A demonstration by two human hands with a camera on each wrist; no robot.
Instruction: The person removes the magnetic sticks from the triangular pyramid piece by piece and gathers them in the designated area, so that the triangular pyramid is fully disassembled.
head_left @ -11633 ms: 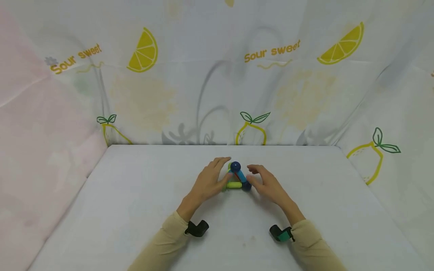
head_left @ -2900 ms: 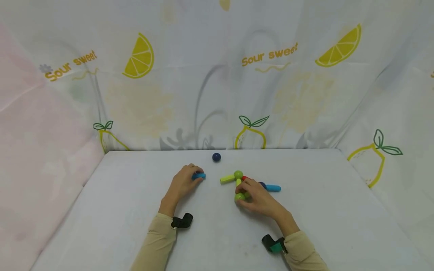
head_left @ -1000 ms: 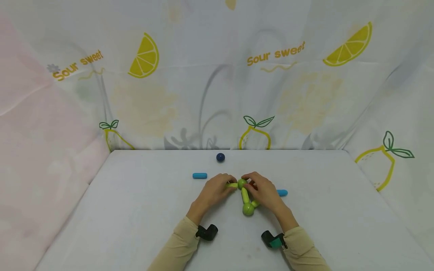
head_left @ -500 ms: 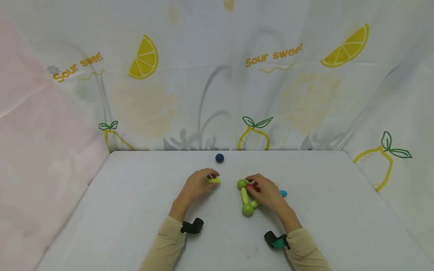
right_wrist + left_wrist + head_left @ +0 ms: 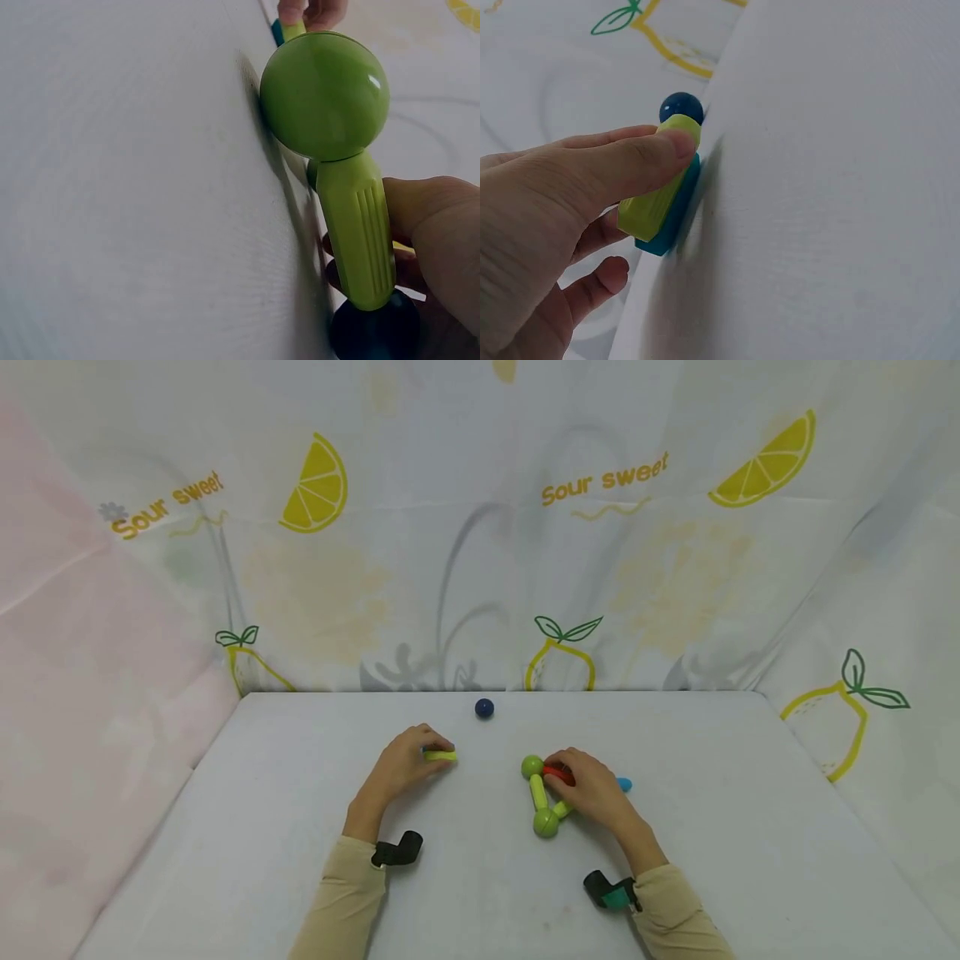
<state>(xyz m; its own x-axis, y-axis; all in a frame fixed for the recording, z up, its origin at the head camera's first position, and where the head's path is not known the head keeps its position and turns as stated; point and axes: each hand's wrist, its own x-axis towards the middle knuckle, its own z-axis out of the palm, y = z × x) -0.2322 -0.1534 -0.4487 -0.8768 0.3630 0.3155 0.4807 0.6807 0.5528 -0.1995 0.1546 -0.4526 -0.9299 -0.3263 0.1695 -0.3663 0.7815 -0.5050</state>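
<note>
My left hand (image 5: 397,767) pinches a yellow-green rod (image 5: 442,756) between thumb and fingers. In the left wrist view that rod lies along a blue rod (image 5: 676,217) close to the tabletop; whether they touch I cannot tell. My right hand (image 5: 592,782) grips the red rod (image 5: 557,774) of a joined magnetic-stick frame. Green balls (image 5: 532,767) make its left corners, linked by another yellow-green rod (image 5: 538,793). A dark blue ball (image 5: 376,328) sits at the near end of a rod in the right wrist view. Beyond my right fingers pokes a light blue rod (image 5: 624,784).
A loose dark blue ball (image 5: 484,708) lies near the back edge of the white table (image 5: 300,877). Behind rises a white cloth wall (image 5: 450,527) printed with lemons. Each wrist carries a black camera (image 5: 401,849).
The triangular frame has come apart. My left hand set a blue rod down, pulled a yellow-green rod off the green ball and carried it left. The right hand shifted from the lower ball to the red rod.
</note>
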